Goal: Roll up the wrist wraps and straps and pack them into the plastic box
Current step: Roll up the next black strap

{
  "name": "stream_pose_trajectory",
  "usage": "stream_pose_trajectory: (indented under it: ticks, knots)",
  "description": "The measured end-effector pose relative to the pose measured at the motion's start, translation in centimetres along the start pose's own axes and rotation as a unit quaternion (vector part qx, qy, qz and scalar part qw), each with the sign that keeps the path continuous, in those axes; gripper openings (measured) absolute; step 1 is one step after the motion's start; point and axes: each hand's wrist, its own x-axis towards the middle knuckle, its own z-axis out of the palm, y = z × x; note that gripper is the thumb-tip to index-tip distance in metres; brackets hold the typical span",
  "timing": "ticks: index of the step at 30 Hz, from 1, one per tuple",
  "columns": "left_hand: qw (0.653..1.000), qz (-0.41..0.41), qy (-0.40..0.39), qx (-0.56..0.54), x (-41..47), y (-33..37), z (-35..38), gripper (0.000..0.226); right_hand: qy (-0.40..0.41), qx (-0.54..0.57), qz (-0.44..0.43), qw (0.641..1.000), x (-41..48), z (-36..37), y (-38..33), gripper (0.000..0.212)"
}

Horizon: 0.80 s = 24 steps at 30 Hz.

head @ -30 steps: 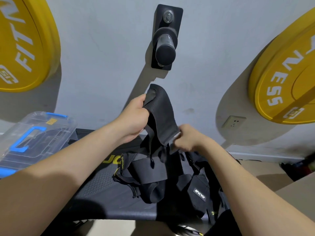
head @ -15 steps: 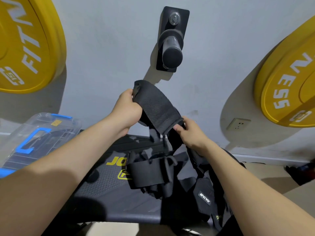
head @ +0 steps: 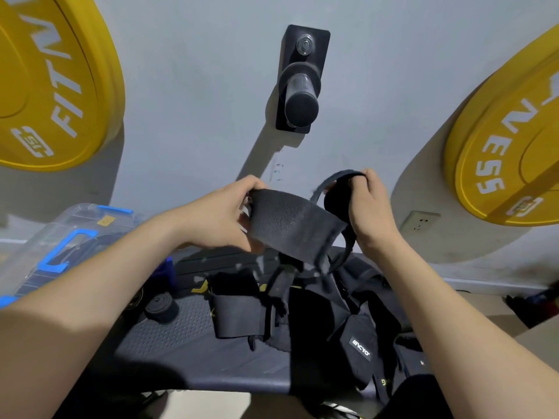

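Observation:
I hold a black wrist wrap [head: 290,225] stretched in the air above the bench. My left hand [head: 223,213] grips its left end. My right hand [head: 367,204] grips the other end, which curls into a thin loop over my fingers. A pile of black wraps and straps [head: 317,316] lies on the dark bench [head: 181,343] below. One rolled-up wrap [head: 158,306] sits on the bench to the left. The clear plastic box [head: 54,237] with blue handle and clips stands at the left, partly behind my left forearm.
Two yellow weight plates hang on the grey wall, one at the upper left [head: 51,80] and one at the right [head: 508,140]. A black wall peg [head: 301,95] sticks out above my hands. A wall socket [head: 419,222] is by my right wrist.
The wrap hung upright from my left hand; now it is pulled out sideways. My right hand has risen and moved right with its end. My left hand has dropped slightly.

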Motion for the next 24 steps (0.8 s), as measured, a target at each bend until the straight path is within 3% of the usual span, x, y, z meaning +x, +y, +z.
stream_pose_trajectory:
  ticks: [3,5,8,12,15,19,22,24]
  knots:
    - [0.999,0.006,0.044,-0.016,-1.0,0.7,-0.2,0.07,0.003,0.056,0.003,0.998,-0.5,-0.3,-1.4,0.017]
    - [0.994,0.021,0.098,0.031,-1.6,1.4,-0.5,0.061,-0.041,0.073,-0.013,0.996,-1.3,-0.4,-2.3,0.026]
    - [0.98,0.049,0.166,0.096,-2.7,2.2,-0.7,0.047,-0.135,0.009,-0.02,0.991,-2.6,-0.2,-3.6,0.045]
    - [0.976,0.007,0.21,0.062,-4.7,3.2,-0.8,0.034,-0.189,-0.119,0.022,0.974,-4.3,-0.1,-4.6,0.028]
    - [0.978,0.003,0.2,-0.057,-6.6,4.1,-0.5,0.036,-0.242,-0.141,0.055,0.958,-5.5,-0.8,-5.3,0.018]
    - [0.953,0.006,0.25,-0.17,-8.6,5.3,0.5,0.033,-0.408,-0.266,0.032,0.873,-7.2,-1.4,-6.2,0.006]
    - [0.94,-0.004,0.266,-0.212,-9.7,5.5,0.9,0.038,-0.482,-0.361,-0.019,0.798,-8.9,-1.1,-6.9,0.035]
    - [0.932,-0.007,0.268,-0.242,-10.4,5.6,1.2,0.038,-0.516,-0.363,-0.012,0.776,-10.0,-0.7,-7.2,0.052]
